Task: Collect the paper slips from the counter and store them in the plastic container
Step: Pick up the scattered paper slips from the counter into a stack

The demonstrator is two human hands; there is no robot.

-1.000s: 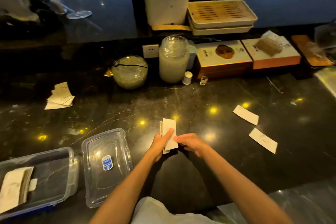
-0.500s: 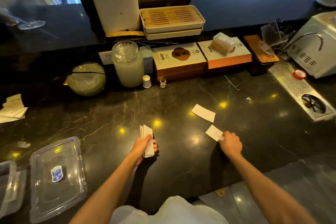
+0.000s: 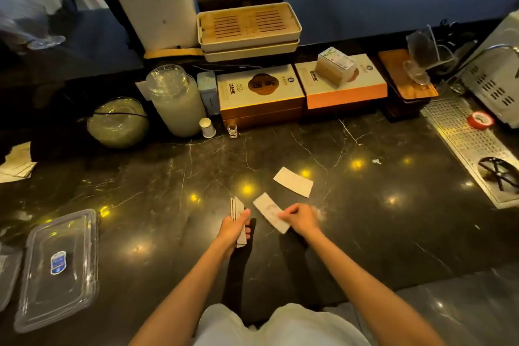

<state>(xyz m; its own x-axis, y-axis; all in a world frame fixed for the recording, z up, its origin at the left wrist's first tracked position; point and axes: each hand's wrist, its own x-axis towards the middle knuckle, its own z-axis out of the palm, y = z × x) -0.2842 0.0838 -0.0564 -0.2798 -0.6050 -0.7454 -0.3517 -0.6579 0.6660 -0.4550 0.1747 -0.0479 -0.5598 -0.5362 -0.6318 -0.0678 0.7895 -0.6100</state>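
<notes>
1. While the right hand (image 3: 302, 219) pinches one white rectangular paper slip (image 3: 271, 216) by its near end, thumb and fingers closed on it, the slip's far end angles up and left toward the other hand.
2. Left hand (image 3: 234, 229): closed around a small upright stack of white paper slips (image 3: 238, 212), thumb pressed on the front face, the stack's top edges fanned slightly.
3. One more loose white paper slip (image 3: 293, 181) lies flat on the dark veined marble counter (image 3: 393, 233), just beyond the right hand.
4. A further pile of pale slips (image 3: 16, 163) rests at the counter's far left edge, well apart from both hands.
5. The clear plastic lid with a blue label (image 3: 59, 267) lies near the left; only a sliver of the clear plastic container (image 3: 7, 272) shows at the frame's left edge.
6. Handling, as a judgement: the slips appear thin, light and limp, and likely hard to lift off the polished stone. A pinch at a short edge or corner suits single slips; the stack wants firm pressure across its faces so nothing slides out.
</notes>
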